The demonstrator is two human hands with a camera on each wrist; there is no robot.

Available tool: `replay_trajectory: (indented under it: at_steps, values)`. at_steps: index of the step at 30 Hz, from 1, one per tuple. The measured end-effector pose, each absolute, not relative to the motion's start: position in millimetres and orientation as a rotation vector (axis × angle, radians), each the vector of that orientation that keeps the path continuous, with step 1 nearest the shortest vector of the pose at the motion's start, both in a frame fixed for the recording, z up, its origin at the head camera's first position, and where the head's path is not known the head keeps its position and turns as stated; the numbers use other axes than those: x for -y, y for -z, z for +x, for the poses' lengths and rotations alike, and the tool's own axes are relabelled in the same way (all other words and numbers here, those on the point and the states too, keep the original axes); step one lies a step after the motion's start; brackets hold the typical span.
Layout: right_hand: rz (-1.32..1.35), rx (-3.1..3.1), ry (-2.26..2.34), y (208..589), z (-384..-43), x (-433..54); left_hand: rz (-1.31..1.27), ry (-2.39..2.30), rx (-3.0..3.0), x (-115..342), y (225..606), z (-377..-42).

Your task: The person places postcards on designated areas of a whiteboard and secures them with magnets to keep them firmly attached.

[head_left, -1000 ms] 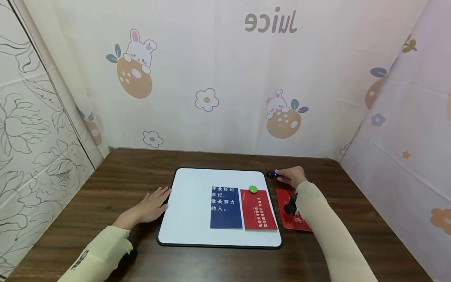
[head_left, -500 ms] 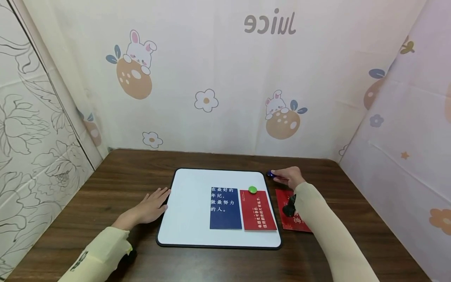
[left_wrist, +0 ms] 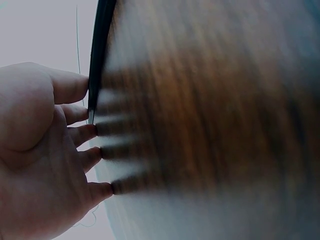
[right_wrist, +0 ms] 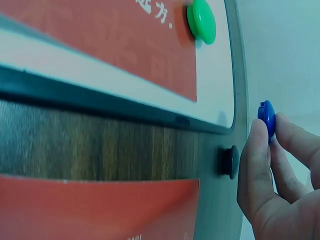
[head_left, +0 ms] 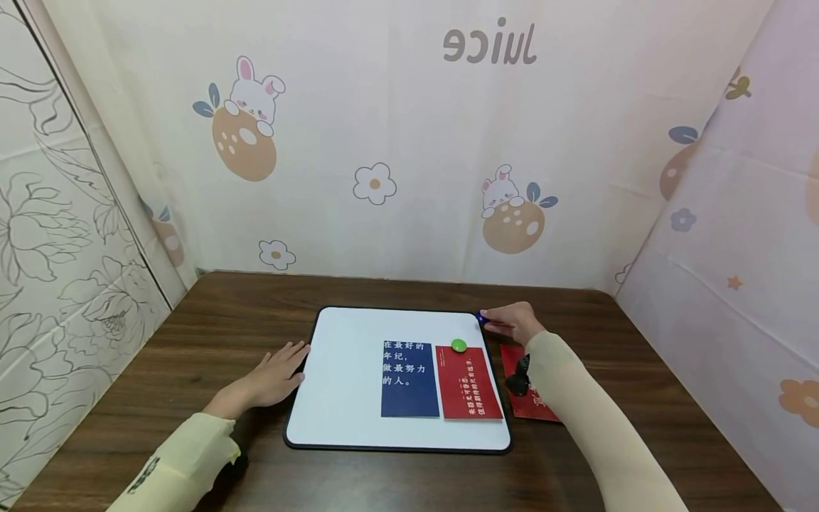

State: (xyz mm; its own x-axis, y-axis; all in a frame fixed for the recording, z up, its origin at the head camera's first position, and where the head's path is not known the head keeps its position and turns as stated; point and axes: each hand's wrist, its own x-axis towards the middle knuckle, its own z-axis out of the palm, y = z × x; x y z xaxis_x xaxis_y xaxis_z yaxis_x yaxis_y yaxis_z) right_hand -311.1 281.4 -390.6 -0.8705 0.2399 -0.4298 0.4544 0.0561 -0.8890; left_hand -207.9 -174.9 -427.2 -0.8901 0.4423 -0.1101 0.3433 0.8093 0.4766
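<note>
White, smooth-faced whiteboard (head_left: 342, 384), rounded corners, thin black frame; lies flat on the surface (head_left: 249, 306), dark brown with a streaked wood grain. Borne on it, two cards and one magnet:
– Blue card (head_left: 411, 400), rectangular, pale characters in its upper part; right of the whiteboard's middle.
– Red card (head_left: 462, 402), rectangular, pale characters; beside the blue one, along the whiteboard's right edge.
– Green magnet (head_left: 458, 345), glossy, button-shaped; at the top edge of that red card.

Off the whiteboard:
– Second red card (head_left: 534, 409), pale lettering; on the surface just right of the whiteboard, partly hidden by the right sleeve (head_left: 598, 419), plain and cream.
– Black magnet (right_wrist: 230, 162), round, knobbed; just outside the whiteboard's far right corner.
– Blue magnet (right_wrist: 269, 120), shiny disc with a raised back; at the whiteboard's far right corner, pinched between thumb and fingers of the right hand (head_left: 514, 321).
– Left hand (head_left: 271, 375), unclenched, fingers extended, holding nothing; fingertips at the whiteboard's left edge.
– Backdrop (head_left: 320, 107), pale creased fabric printed with rabbits and flowers; beyond the whiteboard.

Against the frame one second earlier: right hand and blue magnet have shifted left to the whiteboard's corner; left hand and the cards unchanged.
</note>
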Motion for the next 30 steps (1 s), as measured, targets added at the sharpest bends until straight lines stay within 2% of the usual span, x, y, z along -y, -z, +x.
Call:
replay_trajectory:
  at_steps: [30]
  values:
    - [0.651,-2.198,1.821,386.8,-306.4,-247.4,0.622,-0.690,-2.772,175.4,427.9,-207.6]
